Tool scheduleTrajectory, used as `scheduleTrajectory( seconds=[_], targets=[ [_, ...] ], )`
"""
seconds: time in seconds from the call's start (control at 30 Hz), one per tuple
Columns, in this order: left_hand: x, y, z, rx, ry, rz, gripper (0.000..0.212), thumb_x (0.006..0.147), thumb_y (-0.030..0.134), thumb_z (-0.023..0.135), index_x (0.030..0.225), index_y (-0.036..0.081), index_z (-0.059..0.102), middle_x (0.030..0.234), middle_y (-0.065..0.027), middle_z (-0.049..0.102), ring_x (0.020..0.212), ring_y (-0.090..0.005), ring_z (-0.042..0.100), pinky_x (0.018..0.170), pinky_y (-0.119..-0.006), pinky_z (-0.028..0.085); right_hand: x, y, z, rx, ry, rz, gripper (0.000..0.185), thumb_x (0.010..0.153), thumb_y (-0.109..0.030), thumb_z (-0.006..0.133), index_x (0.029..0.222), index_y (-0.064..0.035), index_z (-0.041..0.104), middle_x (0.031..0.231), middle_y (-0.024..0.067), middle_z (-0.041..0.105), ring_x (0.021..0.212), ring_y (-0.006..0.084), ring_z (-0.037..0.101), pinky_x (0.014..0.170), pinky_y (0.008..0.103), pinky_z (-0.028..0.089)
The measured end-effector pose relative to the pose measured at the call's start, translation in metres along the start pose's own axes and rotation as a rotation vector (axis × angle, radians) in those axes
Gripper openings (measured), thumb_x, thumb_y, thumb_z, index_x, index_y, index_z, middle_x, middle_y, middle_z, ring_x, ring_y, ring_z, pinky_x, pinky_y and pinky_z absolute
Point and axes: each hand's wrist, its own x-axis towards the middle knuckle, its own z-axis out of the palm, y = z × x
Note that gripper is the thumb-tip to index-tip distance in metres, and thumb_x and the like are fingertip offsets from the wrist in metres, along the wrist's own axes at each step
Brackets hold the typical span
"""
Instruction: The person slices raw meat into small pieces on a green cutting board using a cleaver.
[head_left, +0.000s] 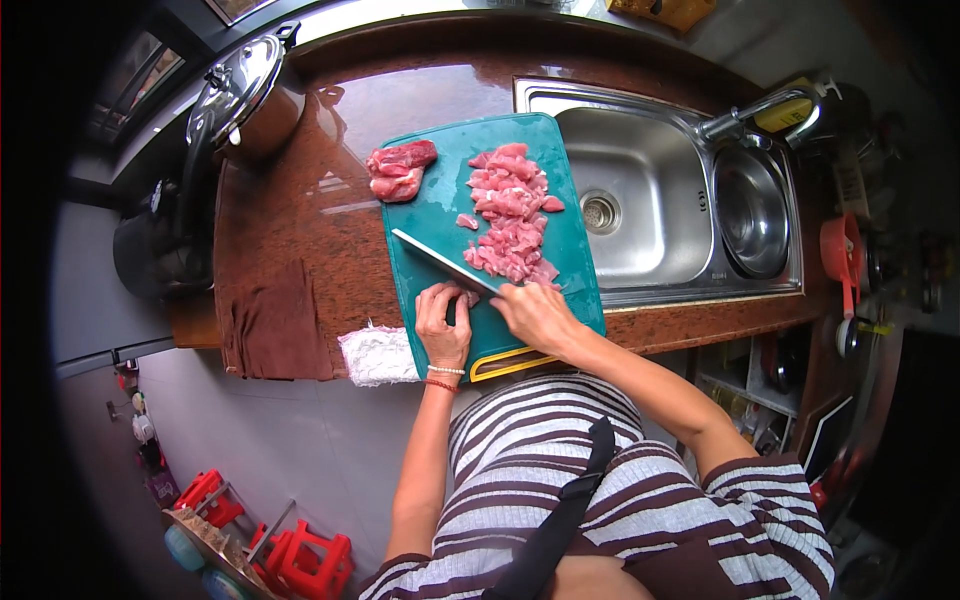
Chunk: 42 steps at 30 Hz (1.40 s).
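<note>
A green cutting board (442, 225) lies on the brown stone counter, its right part over the sink's edge. My right hand (536, 315) is closed around the handle of a kitchen knife (442, 259), whose blade points to the upper left. Just left of the handle, my left hand (444, 322) presses a small piece of raw meat (471, 298) against the board with bent fingers, beside the blade. Many cut pieces of raw meat (510, 202) form a long pile on the board's right half. A larger chunk of raw meat (401, 171) rests at its upper left corner.
A steel sink (637, 195) with a faucet (750, 120) and a metal bowl (752, 210) is on the right. A pressure cooker (255, 105) stands at the upper left. A brown cloth (277, 330) and a white cloth (380, 355) lie along the near counter edge.
</note>
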Motion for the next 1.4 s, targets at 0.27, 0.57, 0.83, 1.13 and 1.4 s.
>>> scheduleTrajectory(
  seconds=[0.27, 0.57, 0.83, 1.13, 1.4],
  targets=[
    [0.003, 0.007, -0.008, -0.046, 0.013, 0.0, 0.021, 0.071, -0.002, 0.068, 0.089, 0.002, 0.06, 0.09, -0.0119, 0.06, 0.086, -0.0267, 0.059, 0.075, -0.035, 0.048, -0.018, -0.007, -0.026, -0.02, 0.054, 0.001, 0.016, 0.084, -0.018, 0.063, 0.086, -0.0074, 0.052, 0.063, 0.0148, 0.053, 0.055, 0.0349, 0.055, 0.049, 0.046, 0.045],
    [-0.003, -0.004, -0.004, -0.004, -0.03, -0.032, 0.015, 0.07, 0.0, 0.065, 0.085, 0.003, 0.063, 0.091, -0.0107, 0.062, 0.085, -0.029, 0.057, 0.076, -0.036, 0.046, -0.03, -0.011, -0.019, -0.087, -0.029, -0.065, 0.019, 0.085, -0.018, 0.061, 0.093, -0.0047, 0.049, 0.068, 0.014, 0.05, 0.057, 0.0335, 0.054, 0.048, 0.0445, 0.043],
    [-0.004, -0.011, 0.003, 0.015, -0.05, 0.008, 0.018, 0.072, 0.006, 0.065, 0.089, 0.0, 0.063, 0.092, -0.0132, 0.063, 0.084, -0.0314, 0.057, 0.076, -0.037, 0.047, 0.025, -0.015, 0.039, -0.078, 0.12, -0.151, 0.019, 0.086, -0.021, 0.06, 0.09, -0.0056, 0.049, 0.067, 0.0152, 0.055, 0.06, 0.0361, 0.057, 0.053, 0.0474, 0.045],
    [-0.001, -0.001, -0.003, -0.009, -0.025, -0.009, 0.01, 0.072, 0.001, 0.066, 0.081, 0.003, 0.062, 0.089, -0.0107, 0.061, 0.086, -0.0293, 0.057, 0.077, -0.037, 0.046, -0.012, -0.002, -0.008, 0.001, -0.023, 0.067, 0.019, 0.087, -0.023, 0.059, 0.084, -0.0048, 0.054, 0.067, 0.0202, 0.058, 0.064, 0.04, 0.059, 0.055, 0.0497, 0.048],
    [-0.001, 0.006, -0.008, -0.042, 0.037, -0.004, 0.023, 0.07, 0.0, 0.069, 0.092, 0.002, 0.062, 0.093, -0.0137, 0.059, 0.09, -0.03, 0.057, 0.079, -0.037, 0.046, -0.021, -0.005, -0.013, 0.016, 0.093, -0.029, 0.016, 0.084, -0.018, 0.063, 0.085, -0.0068, 0.051, 0.061, 0.0167, 0.051, 0.055, 0.0374, 0.055, 0.049, 0.0479, 0.045]
  ],
)
